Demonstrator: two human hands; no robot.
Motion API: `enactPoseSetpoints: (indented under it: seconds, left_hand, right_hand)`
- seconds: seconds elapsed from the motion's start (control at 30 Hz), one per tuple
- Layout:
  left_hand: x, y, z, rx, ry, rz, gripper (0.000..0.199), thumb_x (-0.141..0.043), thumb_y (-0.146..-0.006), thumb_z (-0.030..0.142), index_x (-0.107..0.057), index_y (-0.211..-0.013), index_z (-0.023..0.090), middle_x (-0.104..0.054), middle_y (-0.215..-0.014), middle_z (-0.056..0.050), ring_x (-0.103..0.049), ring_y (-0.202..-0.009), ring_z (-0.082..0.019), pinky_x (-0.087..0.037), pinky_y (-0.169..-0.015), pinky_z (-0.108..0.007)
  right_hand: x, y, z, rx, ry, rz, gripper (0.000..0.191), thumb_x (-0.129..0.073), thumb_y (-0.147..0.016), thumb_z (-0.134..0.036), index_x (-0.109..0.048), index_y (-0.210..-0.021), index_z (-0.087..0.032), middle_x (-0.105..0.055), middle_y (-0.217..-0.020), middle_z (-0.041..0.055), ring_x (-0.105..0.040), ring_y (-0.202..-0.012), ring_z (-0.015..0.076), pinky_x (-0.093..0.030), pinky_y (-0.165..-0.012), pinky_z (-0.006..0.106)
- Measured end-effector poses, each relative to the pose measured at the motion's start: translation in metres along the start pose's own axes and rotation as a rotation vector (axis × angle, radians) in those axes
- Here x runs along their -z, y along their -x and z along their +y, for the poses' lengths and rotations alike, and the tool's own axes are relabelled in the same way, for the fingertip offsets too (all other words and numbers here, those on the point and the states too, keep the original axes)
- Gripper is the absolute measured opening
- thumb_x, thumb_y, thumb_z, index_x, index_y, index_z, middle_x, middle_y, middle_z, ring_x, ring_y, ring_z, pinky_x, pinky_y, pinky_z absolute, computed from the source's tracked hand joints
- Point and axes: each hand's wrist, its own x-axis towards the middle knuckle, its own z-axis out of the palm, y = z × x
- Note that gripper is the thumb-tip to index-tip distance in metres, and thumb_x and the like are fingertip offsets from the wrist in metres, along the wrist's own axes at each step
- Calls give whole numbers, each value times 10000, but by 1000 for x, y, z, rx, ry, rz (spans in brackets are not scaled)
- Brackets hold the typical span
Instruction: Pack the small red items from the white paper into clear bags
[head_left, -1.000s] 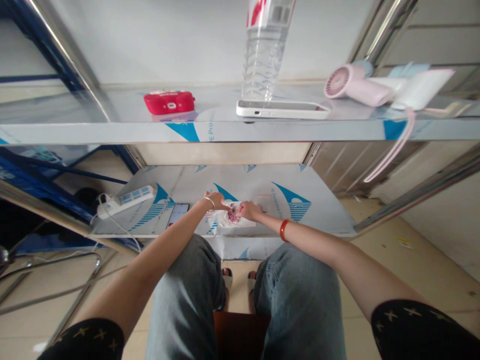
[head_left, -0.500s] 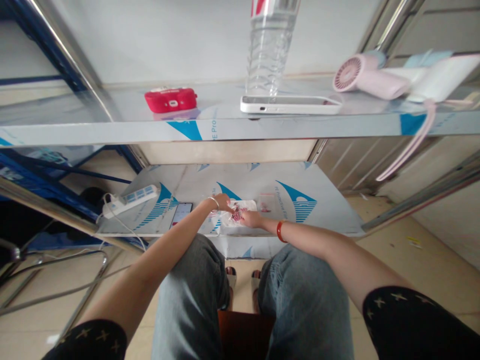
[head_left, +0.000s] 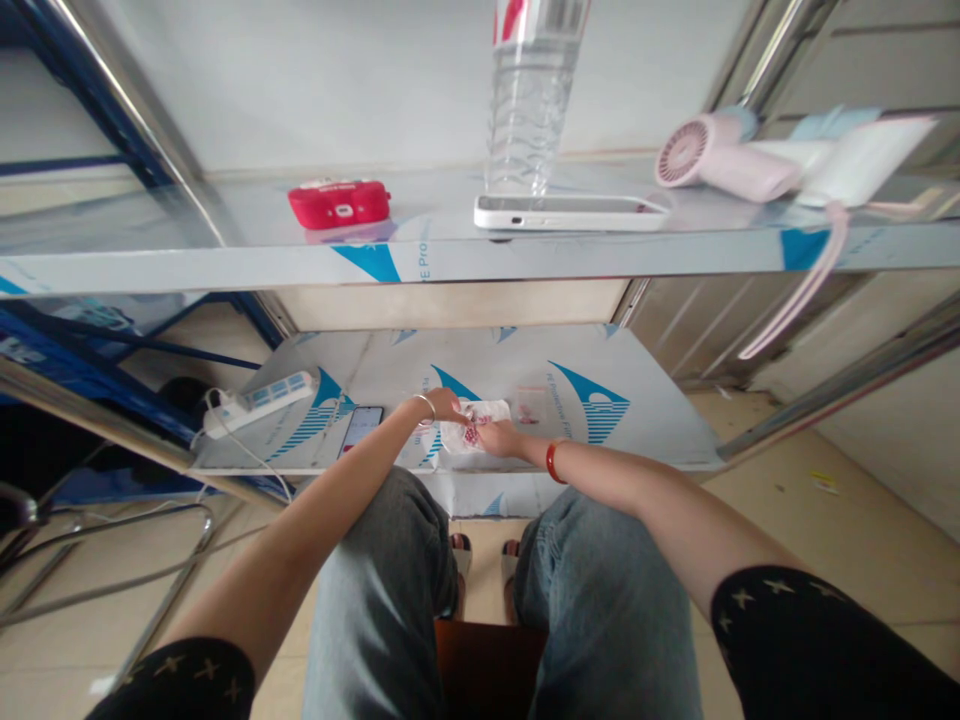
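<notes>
On the lower shelf lies a small white tray or packet (head_left: 498,410) with small red and white beads (head_left: 471,436) on it. My left hand (head_left: 445,404) reaches in from the left, its fingers drawn together at the beads. From the right, my right hand (head_left: 498,438) meets it, fingers pinched at the edge of the beads. Whatever sits between the fingertips is too small to make out. Just right of the packet is a small clear bag (head_left: 533,404) with something reddish inside.
A phone (head_left: 362,428) and a white power strip (head_left: 259,403) with its cable lie to the left on the film-covered lower shelf (head_left: 645,400). Above, the upper shelf carries a red case (head_left: 340,205), a water bottle (head_left: 531,120), a white-cased phone (head_left: 570,213) and a pink fan (head_left: 724,160).
My hands stay over the beads with only slight finger movement; the right forearm has shifted a little left. The whole view has also moved slightly.
</notes>
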Motion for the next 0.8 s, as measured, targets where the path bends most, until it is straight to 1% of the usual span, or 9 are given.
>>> enactPoseSetpoints:
  seconds: [0.07, 0.1, 0.17, 0.23, 0.33, 0.47, 0.67, 0.73, 0.8]
  left_hand:
    - [0, 0, -1, 1, -15, -18, 460, -612, -760, 503, -679, -1047, 149, -670, -1099, -76, -595, -1005, -219, -441, -837, -246]
    - [0, -1, -1, 1, -22, -31, 480, -608, -755, 520, -674, -1060, 155, -667, -1107, -72, -592, -1011, -219, -440, -837, -245]
    - [0, -1, -2, 2, -36, -57, 510, -601, -749, 542, -665, -1083, 162, -663, -1114, -65, -589, -1019, -222, -440, -834, -245]
    - [0, -1, -3, 2, -44, -57, 524, -599, -745, 547, -654, -1107, 171, -659, -1124, -59, -586, -1026, -223, -442, -834, -245]
    - [0, 0, -3, 14, -44, -49, 540, -603, -742, 546, -638, -1134, 175, -647, -1151, -59, -582, -1034, -225, -445, -840, -251]
    - [-2, -3, -5, 34, -55, -62, 563, -625, -728, 539, -636, -1121, 138, -638, -1165, -84, -579, -1041, -227, -443, -854, -251]
    - [-5, -6, -12, 44, -39, -45, 564, -664, -701, 516, -630, -1120, 140, -628, -1179, -90, -573, -1057, -236, -441, -872, -267]
    - [-5, -6, -13, 40, -26, -41, 571, -680, -686, 506, -628, -1123, 142, -627, -1176, -92, -572, -1058, -242, -442, -871, -272]
    - [-5, -6, -14, 36, -15, -36, 575, -689, -682, 490, -619, -1137, 146, -628, -1171, -89, -568, -1063, -243, -440, -874, -273]
  right_hand:
    - [1, -1, 1, 135, 158, -133, 210, -501, -864, -195, -663, -984, -139, -666, -1017, 120, -598, -990, 238, -434, -853, 317]
    - [2, -1, 1, 163, 209, -158, 243, -471, -886, -215, -657, -1022, -138, -655, -1052, 137, -593, -1001, 253, -432, -853, 334]
    - [3, -1, 1, 154, 242, -150, 286, -432, -915, -267, -660, -1039, -145, -642, -1072, 175, -592, -998, 275, -428, -851, 355]
    - [1, 0, 2, 133, 243, -124, 317, -406, -929, -309, -668, -1025, -158, -637, -1063, 200, -595, -983, 288, -423, -848, 367]
    - [-3, -2, 4, 123, 224, -86, 323, -393, -932, -312, -658, -1046, -168, -636, -1053, 207, -602, -958, 295, -422, -826, 375]
    - [-8, -7, 5, 115, 162, -69, 272, -441, -902, -259, -650, -1048, -165, -645, -1031, 199, -607, -917, 285, -422, -775, 357]
    - [-3, -7, 0, 33, 47, -54, 138, -583, -816, -240, -675, -887, -165, -663, -970, 187, -603, -856, 258, -402, -703, 302]
    - [0, -6, 0, 24, 46, -52, 118, -602, -802, -234, -672, -863, -161, -664, -961, 187, -604, -836, 250, -395, -684, 293]
    - [1, -7, 0, 45, 81, -65, 124, -594, -809, -233, -671, -862, -151, -662, -969, 192, -607, -827, 246, -392, -669, 287]
